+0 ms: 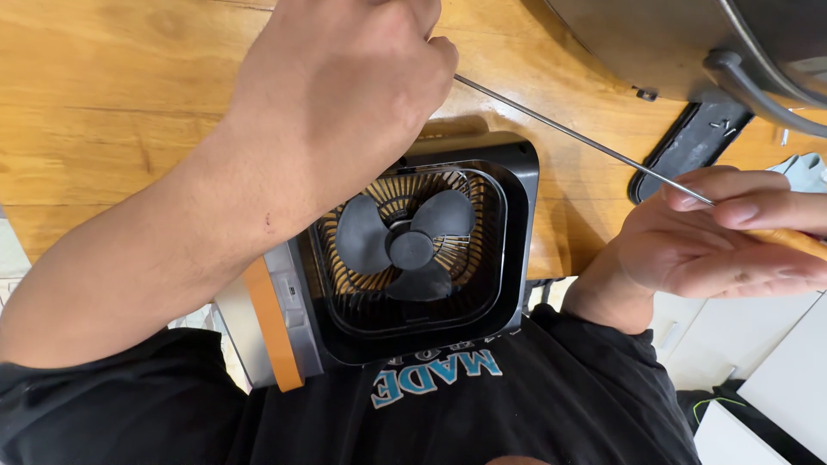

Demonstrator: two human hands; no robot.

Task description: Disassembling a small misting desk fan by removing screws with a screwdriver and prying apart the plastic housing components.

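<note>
While the left hand (345, 86) is clenched at eleven o'clock above the square black fan (413, 250), gripping the far end of a thin metal rod (568, 133), the right hand (724, 232) at three o'clock pinches the rod's near end. Blades exposed, the fan rests between wooden table (112, 103) and black shirt (482, 405).

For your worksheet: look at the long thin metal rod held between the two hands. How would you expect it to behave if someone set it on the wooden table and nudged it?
The metal rod looks round and very slim, so it would probably roll easily on the wooden table. It runs straight between the left hand and right hand, suggesting stiffness, though it may flex a little. Probably light.
</note>
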